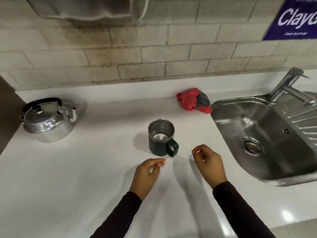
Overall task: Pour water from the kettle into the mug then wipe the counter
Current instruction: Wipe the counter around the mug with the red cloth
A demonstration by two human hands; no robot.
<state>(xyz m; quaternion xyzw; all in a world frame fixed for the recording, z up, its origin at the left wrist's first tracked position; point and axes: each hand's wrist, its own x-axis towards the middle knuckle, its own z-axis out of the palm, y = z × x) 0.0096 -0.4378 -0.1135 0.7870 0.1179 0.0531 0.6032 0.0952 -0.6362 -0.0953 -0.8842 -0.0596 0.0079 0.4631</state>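
Note:
A shiny metal kettle (47, 119) with a black handle stands at the far left of the white counter (85, 169), spout turned right. A dark green mug (161, 140) with a steel inside stands upright mid-counter, its handle toward me, with some water at the bottom. A crumpled red and grey cloth (193, 101) lies behind it, by the sink's corner. My left hand (148, 176) hovers just in front of the mug and my right hand (210, 164) to the mug's right. Both hold nothing, fingers loosely curled.
A steel sink (267, 134) with a drain and a tap (288, 86) fills the right side. A brick-tiled wall runs behind the counter, with a purple sign (295, 18) at top right. A dark panel borders the counter's left edge.

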